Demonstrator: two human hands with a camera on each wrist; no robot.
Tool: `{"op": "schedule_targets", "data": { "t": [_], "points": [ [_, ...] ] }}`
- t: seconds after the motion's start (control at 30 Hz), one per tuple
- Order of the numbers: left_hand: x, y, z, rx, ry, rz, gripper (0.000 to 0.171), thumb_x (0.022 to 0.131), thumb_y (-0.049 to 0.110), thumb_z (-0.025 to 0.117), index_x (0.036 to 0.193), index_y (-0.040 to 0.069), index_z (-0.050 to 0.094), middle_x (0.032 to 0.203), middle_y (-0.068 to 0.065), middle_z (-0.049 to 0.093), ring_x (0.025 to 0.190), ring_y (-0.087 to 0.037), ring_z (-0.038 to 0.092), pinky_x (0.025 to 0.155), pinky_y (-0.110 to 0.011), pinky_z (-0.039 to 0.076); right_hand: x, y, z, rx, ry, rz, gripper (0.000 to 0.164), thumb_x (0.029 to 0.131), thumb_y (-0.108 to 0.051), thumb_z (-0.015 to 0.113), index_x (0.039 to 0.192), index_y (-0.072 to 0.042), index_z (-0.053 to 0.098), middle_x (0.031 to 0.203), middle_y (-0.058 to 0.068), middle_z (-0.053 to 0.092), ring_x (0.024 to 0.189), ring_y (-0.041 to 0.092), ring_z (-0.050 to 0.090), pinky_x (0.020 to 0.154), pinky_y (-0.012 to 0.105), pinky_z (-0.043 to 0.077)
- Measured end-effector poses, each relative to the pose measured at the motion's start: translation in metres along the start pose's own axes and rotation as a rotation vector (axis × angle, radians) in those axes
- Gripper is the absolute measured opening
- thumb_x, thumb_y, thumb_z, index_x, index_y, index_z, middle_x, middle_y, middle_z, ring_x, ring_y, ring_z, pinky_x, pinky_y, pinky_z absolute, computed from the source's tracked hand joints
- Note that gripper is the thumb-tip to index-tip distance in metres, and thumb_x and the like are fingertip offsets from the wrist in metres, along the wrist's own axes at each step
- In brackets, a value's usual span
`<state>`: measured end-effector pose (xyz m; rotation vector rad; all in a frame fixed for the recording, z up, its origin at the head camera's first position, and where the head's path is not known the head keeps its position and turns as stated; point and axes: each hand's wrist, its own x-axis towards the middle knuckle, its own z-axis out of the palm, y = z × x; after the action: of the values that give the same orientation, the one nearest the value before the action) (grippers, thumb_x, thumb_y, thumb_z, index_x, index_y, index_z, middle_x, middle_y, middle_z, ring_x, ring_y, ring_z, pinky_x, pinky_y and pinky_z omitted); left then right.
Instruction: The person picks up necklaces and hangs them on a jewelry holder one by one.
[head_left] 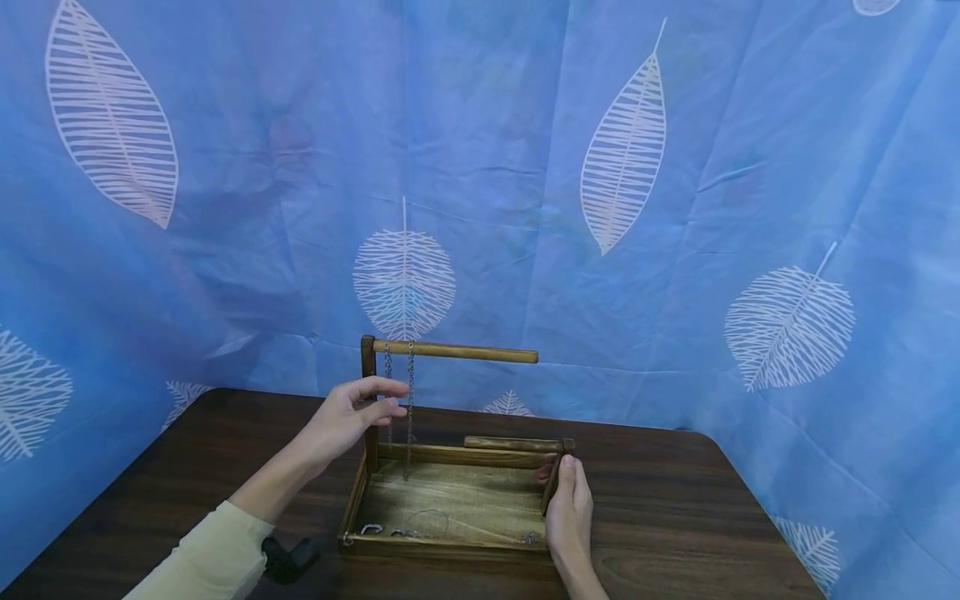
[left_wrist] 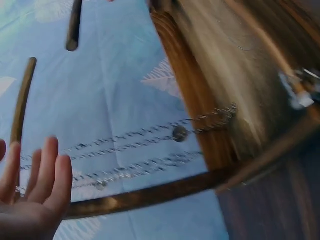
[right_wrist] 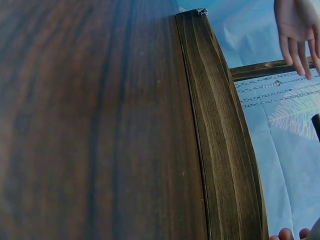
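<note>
A wooden jewelry stand (head_left: 450, 548) with a shallow tray, a tall left post with a bar, and a short right post with a lower bar (head_left: 513, 442) is on the table. Two silver chain necklaces (head_left: 410, 429) hang from the upper bar (head_left: 480, 353) near the left post. My left hand (head_left: 351, 417) is beside them, its fingers extended and slightly bent; whether they touch a chain is unclear. In the left wrist view a small round pendant (left_wrist: 179, 133) shows on one necklace. My right hand (head_left: 572, 508) grips the right post, thumb in front, some fingers behind.
Small silver pieces (head_left: 371, 528) lie along the tray's front, with more silver bits (head_left: 528, 537) at its right corner. The dark wood table (head_left: 675, 517) meets a blue leaf-print curtain (head_left: 517, 167) behind. A black device (head_left: 288, 560) is by my left wrist.
</note>
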<state>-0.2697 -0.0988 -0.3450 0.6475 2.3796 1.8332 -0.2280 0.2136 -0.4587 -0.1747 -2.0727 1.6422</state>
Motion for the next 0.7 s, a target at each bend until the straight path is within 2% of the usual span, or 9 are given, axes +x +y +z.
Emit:
{"op": "schedule_targets", "data": {
  "t": [0.1, 0.17, 0.27, 0.37, 0.47, 0.53, 0.63, 0.7],
  "points": [
    [-0.002, -0.012, -0.001, 0.029, -0.092, 0.022, 0.03, 0.104, 0.022, 0.059, 0.129, 0.006, 0.065, 0.124, -0.014, 0.066, 0.106, -0.03, 0.067, 0.088, -0.041, 0.055, 0.001, 0.0, 0.0, -0.006, 0.003, -0.003, 0.055, 0.112, -0.042, 0.022, 0.123, -0.001, 0.058, 0.102, 0.014, 0.063, 0.095, 0.027, 0.06, 0.081, 0.037, 0.048],
    [-0.004, -0.022, -0.002, 0.079, -0.17, 0.032, 0.029, 0.104, 0.023, 0.059, 0.126, 0.006, 0.067, 0.118, -0.012, 0.068, 0.1, -0.031, 0.068, 0.082, -0.039, 0.056, 0.001, 0.0, 0.0, -0.005, 0.005, -0.002, 0.055, 0.112, -0.042, 0.023, 0.123, -0.001, 0.058, 0.101, 0.013, 0.063, 0.095, 0.026, 0.06, 0.081, 0.037, 0.048],
    [-0.009, -0.037, -0.002, 0.183, -0.27, 0.035, 0.026, 0.103, 0.025, 0.061, 0.123, 0.01, 0.069, 0.119, -0.01, 0.067, 0.098, -0.03, 0.067, 0.077, -0.035, 0.056, 0.0, 0.0, 0.0, 0.0, 0.003, 0.006, 0.055, 0.112, -0.042, 0.023, 0.122, -0.001, 0.058, 0.101, 0.013, 0.063, 0.095, 0.026, 0.06, 0.082, 0.037, 0.048],
    [-0.011, -0.047, -0.001, 0.294, -0.373, 0.044, 0.024, 0.102, 0.022, 0.062, 0.121, 0.011, 0.071, 0.121, -0.009, 0.067, 0.101, -0.027, 0.066, 0.078, -0.033, 0.056, 0.0, 0.001, 0.0, 0.016, 0.003, 0.011, 0.053, 0.112, -0.041, 0.024, 0.123, -0.002, 0.058, 0.102, 0.014, 0.063, 0.095, 0.027, 0.06, 0.083, 0.038, 0.048],
    [-0.015, -0.055, 0.0, 0.444, -0.47, 0.07, 0.022, 0.1, 0.018, 0.066, 0.12, 0.012, 0.072, 0.12, -0.004, 0.068, 0.106, -0.021, 0.065, 0.082, -0.034, 0.056, 0.001, 0.002, 0.0, 0.021, 0.007, 0.01, 0.052, 0.112, -0.04, 0.024, 0.123, -0.002, 0.058, 0.102, 0.014, 0.063, 0.096, 0.027, 0.06, 0.083, 0.039, 0.048],
    [-0.017, -0.058, 0.002, 0.571, -0.523, 0.104, 0.022, 0.096, 0.016, 0.07, 0.118, 0.015, 0.074, 0.116, 0.003, 0.069, 0.105, -0.015, 0.065, 0.088, -0.039, 0.054, 0.001, 0.003, 0.0, 0.017, 0.009, 0.006, 0.052, 0.112, -0.04, 0.024, 0.123, -0.003, 0.058, 0.102, 0.014, 0.064, 0.095, 0.027, 0.061, 0.083, 0.038, 0.048],
    [-0.02, -0.061, 0.004, 0.743, -0.566, 0.144, 0.025, 0.089, 0.011, 0.077, 0.111, 0.023, 0.077, 0.107, 0.015, 0.068, 0.099, -0.005, 0.063, 0.093, -0.051, 0.049, 0.001, 0.003, 0.0, 0.008, 0.01, -0.001, 0.052, 0.112, -0.04, 0.024, 0.123, -0.003, 0.058, 0.101, 0.014, 0.064, 0.095, 0.026, 0.061, 0.082, 0.038, 0.048],
    [-0.021, -0.062, 0.006, 0.804, -0.584, 0.166, 0.019, 0.086, 0.006, 0.078, 0.091, 0.024, 0.077, 0.084, 0.02, 0.063, 0.079, 0.001, 0.057, 0.091, -0.054, 0.045, 0.0, 0.003, 0.0, 0.006, 0.012, -0.004, 0.052, 0.112, -0.04, 0.024, 0.122, -0.002, 0.059, 0.101, 0.014, 0.063, 0.094, 0.026, 0.061, 0.082, 0.038, 0.048]
  ]
}}
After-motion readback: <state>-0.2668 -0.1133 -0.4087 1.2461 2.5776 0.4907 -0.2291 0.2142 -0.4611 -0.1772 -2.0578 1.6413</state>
